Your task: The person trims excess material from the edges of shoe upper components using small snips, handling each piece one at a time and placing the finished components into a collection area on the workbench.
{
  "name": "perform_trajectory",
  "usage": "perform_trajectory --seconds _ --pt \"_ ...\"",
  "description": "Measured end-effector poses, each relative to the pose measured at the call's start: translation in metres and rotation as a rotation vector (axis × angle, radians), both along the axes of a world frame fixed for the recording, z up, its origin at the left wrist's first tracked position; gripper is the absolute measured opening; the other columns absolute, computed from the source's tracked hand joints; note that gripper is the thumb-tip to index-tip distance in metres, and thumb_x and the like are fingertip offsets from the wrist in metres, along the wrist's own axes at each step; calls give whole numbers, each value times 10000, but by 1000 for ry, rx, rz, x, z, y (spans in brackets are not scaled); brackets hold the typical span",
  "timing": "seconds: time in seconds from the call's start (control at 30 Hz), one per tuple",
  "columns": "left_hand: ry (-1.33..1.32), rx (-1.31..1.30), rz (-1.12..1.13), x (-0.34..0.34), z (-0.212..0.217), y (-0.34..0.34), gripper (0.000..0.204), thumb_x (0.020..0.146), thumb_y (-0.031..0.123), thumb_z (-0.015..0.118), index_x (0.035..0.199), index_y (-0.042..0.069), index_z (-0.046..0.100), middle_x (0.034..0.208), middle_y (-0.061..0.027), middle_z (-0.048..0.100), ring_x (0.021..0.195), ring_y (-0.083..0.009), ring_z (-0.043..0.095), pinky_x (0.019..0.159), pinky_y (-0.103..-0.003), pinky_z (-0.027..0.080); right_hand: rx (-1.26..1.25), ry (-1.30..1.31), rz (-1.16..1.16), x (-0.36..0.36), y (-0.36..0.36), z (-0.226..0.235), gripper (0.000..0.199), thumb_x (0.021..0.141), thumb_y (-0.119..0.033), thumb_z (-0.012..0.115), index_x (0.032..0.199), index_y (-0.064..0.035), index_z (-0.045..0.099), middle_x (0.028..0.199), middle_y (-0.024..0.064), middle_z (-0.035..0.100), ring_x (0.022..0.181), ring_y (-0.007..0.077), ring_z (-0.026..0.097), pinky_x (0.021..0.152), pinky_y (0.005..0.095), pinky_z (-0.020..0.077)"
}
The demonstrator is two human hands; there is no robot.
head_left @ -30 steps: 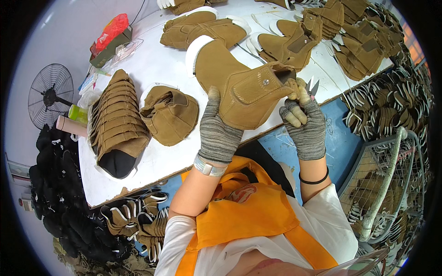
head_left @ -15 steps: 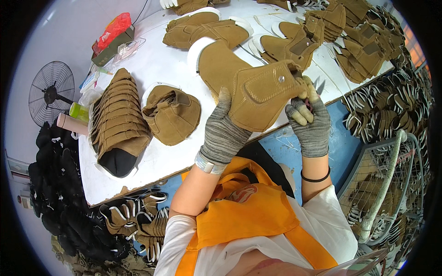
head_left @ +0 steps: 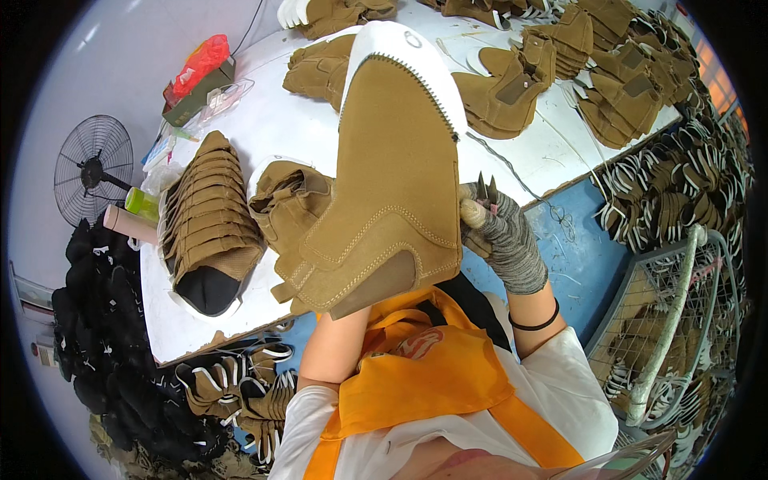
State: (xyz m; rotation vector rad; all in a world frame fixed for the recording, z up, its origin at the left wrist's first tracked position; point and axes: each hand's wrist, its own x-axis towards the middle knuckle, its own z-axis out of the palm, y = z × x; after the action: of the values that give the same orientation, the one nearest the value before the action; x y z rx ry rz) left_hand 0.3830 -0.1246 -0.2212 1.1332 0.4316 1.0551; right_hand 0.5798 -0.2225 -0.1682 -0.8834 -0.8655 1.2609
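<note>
A brown boot upper (head_left: 396,176) with a white toe lining and zigzag stitching is raised close in front of me, toe pointing up. My left forearm (head_left: 338,346) runs up behind it. The upper covers my left hand, which supports it from the far side. At its right edge is my right hand (head_left: 508,244), in a grey knit glove with bare-looking pale fingertips, closed on small thread snips (head_left: 486,190) whose dark blades point upward. Behind and left, another brown upper (head_left: 288,200) lies on the white table (head_left: 296,308), partly hidden.
A row of nested brown uppers (head_left: 210,216) lies at the table's left. More stacks of uppers (head_left: 632,88) fill the far right. A box with a red bag (head_left: 200,76), a fan (head_left: 92,168) and a wire cart (head_left: 664,320) stand around the sides.
The boot upper has turned from its side with the snap to a broad face with the toe up, and come nearer. My left hand has become hidden; my right hand has moved down and left.
</note>
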Motion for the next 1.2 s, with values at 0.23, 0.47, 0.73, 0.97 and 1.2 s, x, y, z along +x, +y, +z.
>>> perform_trajectory --seconds 0.23,0.47,0.73,0.97,1.2 --pt "13 -25 21 -10 11 -9 510 1001 410 370 1413 109 359 1424 -102 420 1295 -269 406 1077 -409 357 80 8 37 -6 0 19 479 889 -416 651 1116 5 629 789 -3 619 557 42 494 486 191 406" --pt "13 -20 13 -16 23 -13 511 1002 424 349 1408 115 374 1422 -100 425 1296 -273 403 1079 -414 351 251 -855 -411 -35 21 61 478 881 -369 666 1173 1 589 935 74 669 814 148 612 751 267 494" --pt "1269 1044 382 -9 34 -11 472 987 390 376 1371 121 432 1389 -100 462 1251 -271 442 1046 -394 375 -115 -15 -262 -1 43 40 362 884 -356 661 1013 -18 645 829 57 661 672 86 620 577 194 486" --pt "1462 1091 259 -5 53 -15 431 952 368 461 1312 133 503 1336 -100 515 1216 -269 482 1018 -374 400 -90 158 -225 5 38 26 441 895 -316 652 1185 8 578 1009 115 657 840 143 658 698 235 551" --pt "739 589 233 -26 70 -21 430 976 329 447 1351 117 445 1370 -88 493 1235 -252 480 1056 -368 381 43 -127 -66 -2 50 30 454 858 -180 682 1272 -53 545 1157 94 627 1016 180 621 863 296 516"
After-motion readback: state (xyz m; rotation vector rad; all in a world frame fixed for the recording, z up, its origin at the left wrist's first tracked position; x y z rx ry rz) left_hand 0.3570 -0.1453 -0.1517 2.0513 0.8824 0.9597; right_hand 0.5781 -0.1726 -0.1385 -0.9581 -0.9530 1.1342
